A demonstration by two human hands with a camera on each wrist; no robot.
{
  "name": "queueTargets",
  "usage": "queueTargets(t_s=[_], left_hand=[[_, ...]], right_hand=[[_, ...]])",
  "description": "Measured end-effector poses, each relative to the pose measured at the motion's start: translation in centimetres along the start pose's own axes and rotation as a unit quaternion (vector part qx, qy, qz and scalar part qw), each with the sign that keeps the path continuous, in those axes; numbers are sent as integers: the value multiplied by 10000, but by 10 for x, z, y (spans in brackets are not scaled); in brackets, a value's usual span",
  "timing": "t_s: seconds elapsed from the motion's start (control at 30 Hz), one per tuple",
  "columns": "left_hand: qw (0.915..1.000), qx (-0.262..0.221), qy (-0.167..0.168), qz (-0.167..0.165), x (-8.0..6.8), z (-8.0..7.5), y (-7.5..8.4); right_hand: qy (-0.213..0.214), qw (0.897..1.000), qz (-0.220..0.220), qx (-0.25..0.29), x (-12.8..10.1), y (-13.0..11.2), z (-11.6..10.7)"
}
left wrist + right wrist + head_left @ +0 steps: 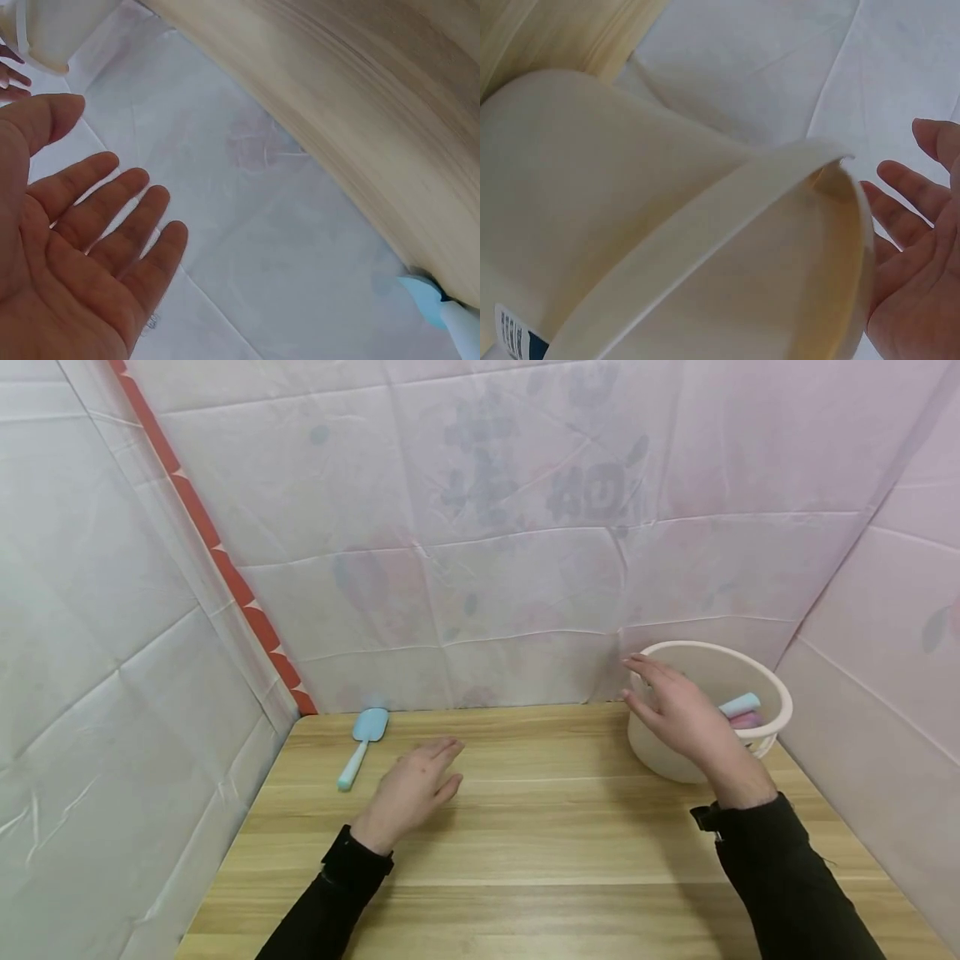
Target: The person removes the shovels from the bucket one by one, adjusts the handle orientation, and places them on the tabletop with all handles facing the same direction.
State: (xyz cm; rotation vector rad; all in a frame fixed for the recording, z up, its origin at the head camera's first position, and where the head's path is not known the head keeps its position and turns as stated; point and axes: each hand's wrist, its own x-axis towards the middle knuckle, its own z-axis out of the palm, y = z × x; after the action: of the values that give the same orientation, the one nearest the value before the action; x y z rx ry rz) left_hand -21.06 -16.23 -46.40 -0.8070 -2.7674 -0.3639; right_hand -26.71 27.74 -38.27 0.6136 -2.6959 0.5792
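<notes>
Shovel (370, 725) lies on the table (525, 843) in our head view, left outside; pieces (740, 704) already sit inside the bucket (654, 753). Left wrist: we see the left hand (90, 247) spread, empty. Right wrist: the right hand (926, 277), empty, fingers loose beside the rim.

Sheet-lined booth (517, 593) around a wood-grain table (555, 852)

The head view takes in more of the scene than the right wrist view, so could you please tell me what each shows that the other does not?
Only the head view shows the left hand, the blue scoop lying on the wooden tabletop, the red strip, and the light blue item and pink item in the bucket.

Only the right wrist view shows the barcode on the bucket's outside and the palm of the right hand.

Both share the bucket, the right hand, the tabletop and the white sheeting.
</notes>
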Motion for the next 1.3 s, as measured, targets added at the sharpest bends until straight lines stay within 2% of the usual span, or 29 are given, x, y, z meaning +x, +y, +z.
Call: queueTargets(t_s=[0.33, 0.57, 0.7, 0.9, 1.1, 1.3], left_hand=[[9977, 104, -69, 668, 1, 5, 12], [9950, 238, -88, 966, 1, 6, 23], [9937, 309, -76, 1071, 0, 6, 29], [9930, 396, -168, 1098, -2, 7, 35], [9919, 451, -167, 1180, -3, 6, 39], [9908, 480, -39, 1267, -3, 9, 39]], right_hand=[[-218, 9990, 346, -170, 4, 21, -11], [-330, 9986, 295, -282, 7, 37, -16], [-401, 9983, 300, -287, 8, 45, -18], [-753, 9955, 483, -314, 11, 51, -23], [-856, 9956, 296, -258, 15, 54, -26], [-1043, 9936, 294, -308, 19, 54, -28]])
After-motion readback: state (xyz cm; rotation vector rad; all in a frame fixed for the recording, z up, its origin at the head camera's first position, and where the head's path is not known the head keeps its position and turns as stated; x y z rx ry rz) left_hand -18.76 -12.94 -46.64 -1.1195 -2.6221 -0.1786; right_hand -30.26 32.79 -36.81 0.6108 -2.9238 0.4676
